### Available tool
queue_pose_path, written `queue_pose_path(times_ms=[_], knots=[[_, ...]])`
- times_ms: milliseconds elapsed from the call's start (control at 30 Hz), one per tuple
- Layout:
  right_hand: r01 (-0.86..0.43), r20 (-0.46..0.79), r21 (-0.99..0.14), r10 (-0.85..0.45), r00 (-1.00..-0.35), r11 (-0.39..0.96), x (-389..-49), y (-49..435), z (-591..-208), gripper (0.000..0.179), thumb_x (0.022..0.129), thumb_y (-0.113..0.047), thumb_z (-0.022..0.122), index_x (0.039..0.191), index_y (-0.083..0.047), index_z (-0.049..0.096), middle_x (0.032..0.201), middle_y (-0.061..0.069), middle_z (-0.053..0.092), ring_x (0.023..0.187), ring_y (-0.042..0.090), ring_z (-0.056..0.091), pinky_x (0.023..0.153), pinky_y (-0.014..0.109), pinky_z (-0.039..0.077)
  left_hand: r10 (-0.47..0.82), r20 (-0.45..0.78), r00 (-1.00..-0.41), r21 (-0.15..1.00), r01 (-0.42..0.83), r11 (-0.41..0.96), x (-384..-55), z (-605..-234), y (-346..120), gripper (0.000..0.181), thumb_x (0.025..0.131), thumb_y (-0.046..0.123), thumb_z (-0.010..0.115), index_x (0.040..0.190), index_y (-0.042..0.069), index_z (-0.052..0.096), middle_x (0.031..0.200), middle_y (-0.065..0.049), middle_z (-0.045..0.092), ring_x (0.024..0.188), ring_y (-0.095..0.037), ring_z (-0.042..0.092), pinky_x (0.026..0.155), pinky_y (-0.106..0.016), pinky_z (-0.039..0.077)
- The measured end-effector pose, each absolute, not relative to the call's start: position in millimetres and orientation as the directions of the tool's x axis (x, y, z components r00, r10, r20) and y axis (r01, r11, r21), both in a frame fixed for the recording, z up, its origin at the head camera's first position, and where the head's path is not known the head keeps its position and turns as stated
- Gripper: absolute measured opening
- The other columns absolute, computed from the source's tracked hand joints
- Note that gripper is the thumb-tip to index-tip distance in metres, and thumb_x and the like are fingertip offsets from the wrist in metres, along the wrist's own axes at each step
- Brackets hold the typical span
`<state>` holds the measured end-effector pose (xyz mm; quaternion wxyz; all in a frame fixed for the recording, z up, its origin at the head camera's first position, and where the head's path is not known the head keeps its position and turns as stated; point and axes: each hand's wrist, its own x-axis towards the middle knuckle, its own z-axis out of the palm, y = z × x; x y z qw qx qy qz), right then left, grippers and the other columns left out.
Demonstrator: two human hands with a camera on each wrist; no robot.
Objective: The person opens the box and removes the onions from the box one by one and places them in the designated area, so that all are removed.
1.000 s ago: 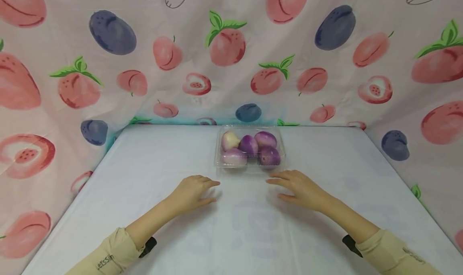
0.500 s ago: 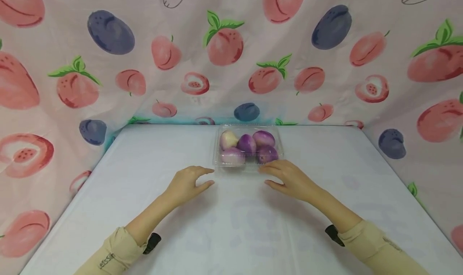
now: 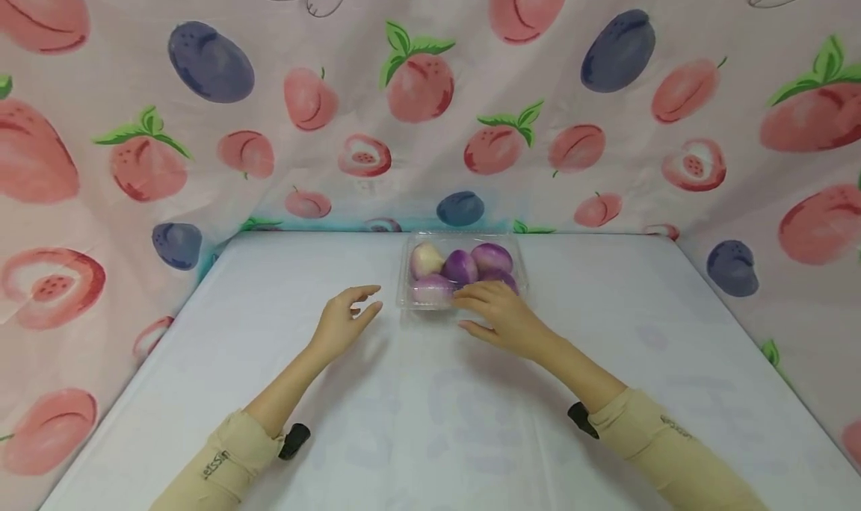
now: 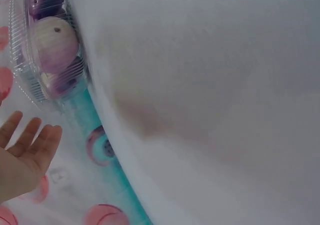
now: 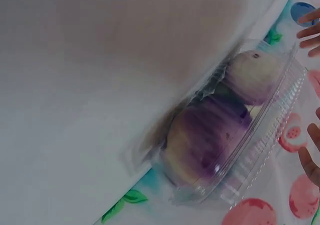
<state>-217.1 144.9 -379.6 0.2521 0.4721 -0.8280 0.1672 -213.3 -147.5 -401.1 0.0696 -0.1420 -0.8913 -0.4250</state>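
A clear plastic clamshell box (image 3: 464, 305) sits at the back middle of the table. Inside it lie several rounded purple-and-white vegetables (image 3: 461, 267) that look like onions, also seen through the box wall in the left wrist view. To the left of the box hovers my left hand (image 3: 344, 320), fingers and thumb parted and nothing held. My right hand (image 3: 504, 318) is at the box's front right, its fingers overlapping the front edge and hiding part of the front-right onion. The thumb stands apart from those fingers, with nothing between them.
White cloth covers the table (image 3: 430, 421). Behind and beside it hangs a pink fruit-print curtain (image 3: 417, 167), close behind the box. Each forearm wears a rolled beige sleeve with a black device beside it.
My right hand has moved left and forward, from beside the front right corner to over the box's front edge. The left hand has shifted forward and slightly left. The box stays put.
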Motion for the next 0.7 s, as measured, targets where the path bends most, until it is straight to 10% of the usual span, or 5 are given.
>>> queue_pose_path(times_ms=[433,700], knots=[[-0.857,0.525,-0.027,-0.722,-0.450,0.515,-232.6,106.0,-381.7,0.035,0.085,-0.026,0.068,0.117,-0.012,0.065,0.118,0.011,0.064,0.115,0.028,0.055,0.098,0.048,0.042,0.185,-0.050,-0.981,0.954,0.008,0.300,-232.2,-405.9,-135.8,0.044,0.101,0.015,0.043,0.139,-0.005,0.038,0.141,-0.029,0.041,0.127,-0.043,0.044,0.098,-0.046,0.045],[-0.790,0.405,-0.099,-0.700,-0.588,0.606,-239.8,84.5,-378.7,0.046,0.089,-0.034,0.063,0.131,-0.018,0.056,0.140,0.013,0.050,0.133,0.034,0.040,0.104,0.057,0.033,0.175,-0.272,-0.946,0.961,-0.258,0.098,-239.4,-412.7,-134.0,0.047,0.102,0.017,0.036,0.145,-0.001,0.029,0.147,-0.024,0.034,0.133,-0.040,0.039,0.107,-0.044,0.037]])
